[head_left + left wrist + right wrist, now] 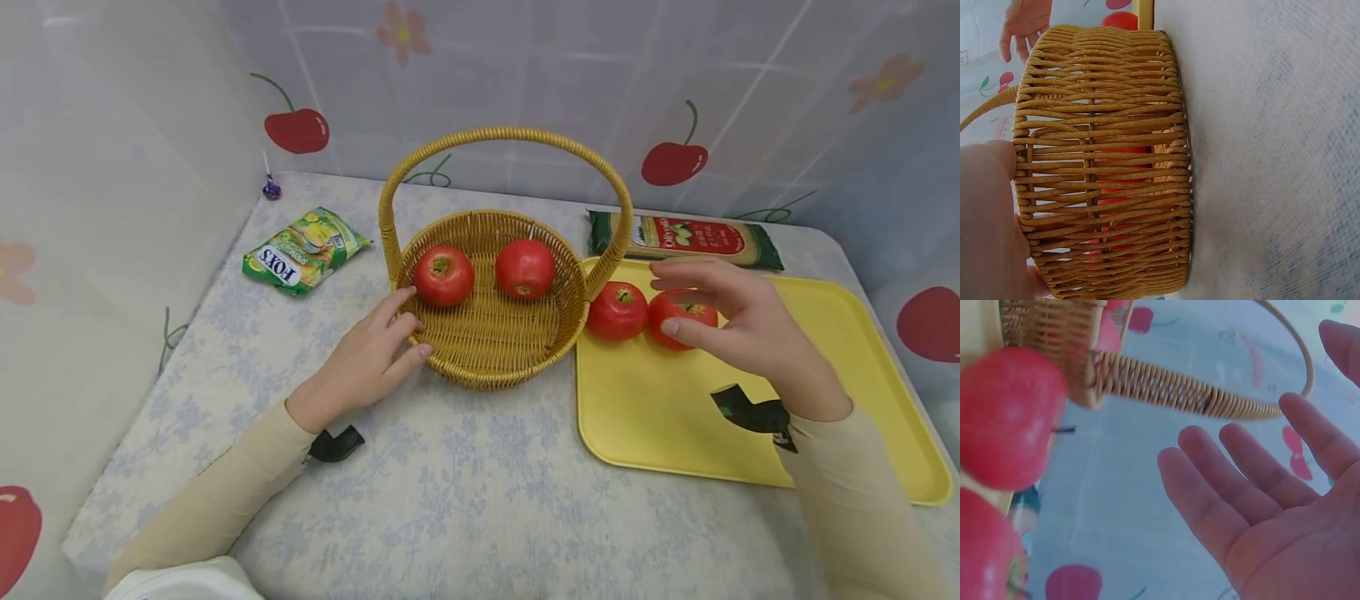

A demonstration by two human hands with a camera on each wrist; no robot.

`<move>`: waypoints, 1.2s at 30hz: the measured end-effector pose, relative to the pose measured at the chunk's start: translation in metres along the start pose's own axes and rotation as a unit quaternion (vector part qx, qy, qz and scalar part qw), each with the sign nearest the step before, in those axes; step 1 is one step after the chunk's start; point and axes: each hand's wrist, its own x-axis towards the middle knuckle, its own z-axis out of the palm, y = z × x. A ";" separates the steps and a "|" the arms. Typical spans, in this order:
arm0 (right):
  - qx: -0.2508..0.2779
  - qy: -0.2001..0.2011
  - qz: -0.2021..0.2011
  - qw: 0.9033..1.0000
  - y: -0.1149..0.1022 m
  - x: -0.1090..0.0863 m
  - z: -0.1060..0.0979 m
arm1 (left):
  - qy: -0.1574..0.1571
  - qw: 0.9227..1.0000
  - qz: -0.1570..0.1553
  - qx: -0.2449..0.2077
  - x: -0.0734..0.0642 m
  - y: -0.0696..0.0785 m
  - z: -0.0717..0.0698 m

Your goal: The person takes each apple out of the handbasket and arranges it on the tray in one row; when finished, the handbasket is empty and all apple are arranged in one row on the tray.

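Observation:
A round wicker basket (487,375) with a tall arched handle stands on the table, two red apples (444,276) (526,269) inside. My left hand (367,350) holds the basket by its left rim; in the left wrist view the thumb lies at the rim and the other fingertips are partly hidden behind the weave. Two more apples (617,312) (682,315) sit side by side on a yellow tray (645,417), to the right of the basket. Over the right one hovers my right hand (738,321), fingers spread and holding nothing; the right wrist view shows its palm (1310,550) beside the apples.
Left of the basket lies a green candy bag (303,250), with a purple-wrapped lollipop (271,188) behind it. A long red and green package (690,240) lies along the tray's back edge. A patterned curtain (510,75) hangs behind the table.

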 end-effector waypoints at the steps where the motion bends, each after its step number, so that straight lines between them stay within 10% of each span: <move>1: -0.002 -0.011 -0.009 1.000 -0.003 0.003 0.002 | 0.000 1.000 0.000 0.000 0.000 0.000 0.000; 20: -0.035 -0.114 -0.155 0.981 -0.033 0.063 0.039 | 0.005 1.000 0.008 0.002 0.000 -0.002 0.003; 36: -0.019 -0.172 -0.082 0.981 -0.046 0.126 0.082 | 0.002 1.000 0.004 0.005 0.000 -0.004 0.003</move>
